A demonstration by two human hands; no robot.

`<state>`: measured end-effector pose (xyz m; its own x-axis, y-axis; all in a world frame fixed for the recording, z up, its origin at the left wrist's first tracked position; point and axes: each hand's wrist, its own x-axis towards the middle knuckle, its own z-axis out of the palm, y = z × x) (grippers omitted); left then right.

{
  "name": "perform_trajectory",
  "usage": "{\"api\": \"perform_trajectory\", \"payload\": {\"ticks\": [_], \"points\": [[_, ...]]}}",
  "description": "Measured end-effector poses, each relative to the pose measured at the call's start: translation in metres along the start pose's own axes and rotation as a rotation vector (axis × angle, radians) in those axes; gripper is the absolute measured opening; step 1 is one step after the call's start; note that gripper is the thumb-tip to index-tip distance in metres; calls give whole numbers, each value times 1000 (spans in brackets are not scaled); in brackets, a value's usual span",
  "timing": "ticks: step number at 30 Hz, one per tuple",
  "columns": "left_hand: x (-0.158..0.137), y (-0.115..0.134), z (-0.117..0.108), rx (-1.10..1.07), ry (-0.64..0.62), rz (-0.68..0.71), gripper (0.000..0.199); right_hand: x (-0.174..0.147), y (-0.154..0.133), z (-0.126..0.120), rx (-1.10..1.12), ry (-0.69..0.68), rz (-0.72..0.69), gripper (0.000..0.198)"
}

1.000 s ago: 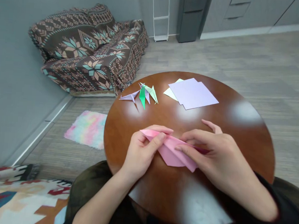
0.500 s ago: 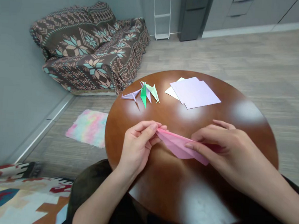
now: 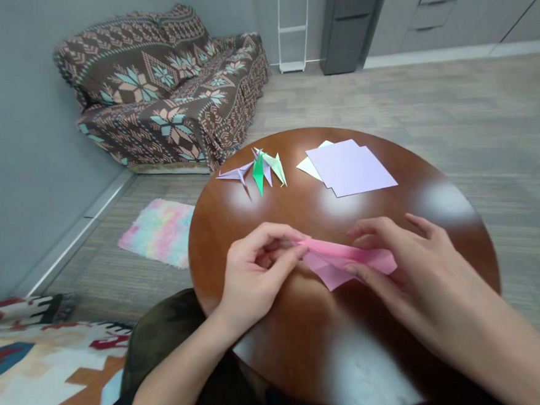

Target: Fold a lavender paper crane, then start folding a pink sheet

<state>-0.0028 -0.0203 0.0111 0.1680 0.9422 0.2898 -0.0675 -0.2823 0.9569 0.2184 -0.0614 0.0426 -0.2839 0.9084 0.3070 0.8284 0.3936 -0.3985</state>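
Observation:
A partly folded sheet of pink origami paper [image 3: 330,262] is held between my two hands above the near part of the round table. My left hand [image 3: 261,263] pinches its left tip between thumb and fingers. On the right side, my right hand [image 3: 399,267] grips the paper with the thumb on the near face and the other fingers behind, largely hidden. A fold stands open along the upper edge, and a pointed flap hangs down toward the tabletop.
Several folded paper cranes [image 3: 259,169], in green, pale green and lilac, lie at the back left of the brown wooden table [image 3: 278,351]. Lilac square sheets [image 3: 350,168] overlap a pale green one [image 3: 310,167] at the back. Beyond stand a covered sofa [image 3: 175,97] and a fluffy rug [image 3: 157,231].
The pink paper has turned more level and its upper fold has opened wider. My left hand has shifted slightly right with its grip changed; my right fingers have spread a little.

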Motion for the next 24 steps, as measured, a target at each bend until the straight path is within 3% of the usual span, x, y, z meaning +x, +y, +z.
{"api": "perform_trajectory", "payload": {"ticks": [3,7,14,17,22,24], "points": [[-1,2,0,59,-100,-25,7,1,-9,4,-19,-52,-42,9],[4,2,-6,216,-249,-56,3,5,-12,6,-72,-57,-94,23],[11,1,-15,340,-340,5,6,4,-4,6,-95,-100,-96,27],[10,2,-15,211,-354,-43,8,3,-7,4,-44,-109,-70,25],[7,3,-10,-141,-200,-131,14,3,-14,-1,56,-19,-8,24],[6,3,-6,-187,-197,-179,23,3,-16,-3,81,-3,2,22]]}}
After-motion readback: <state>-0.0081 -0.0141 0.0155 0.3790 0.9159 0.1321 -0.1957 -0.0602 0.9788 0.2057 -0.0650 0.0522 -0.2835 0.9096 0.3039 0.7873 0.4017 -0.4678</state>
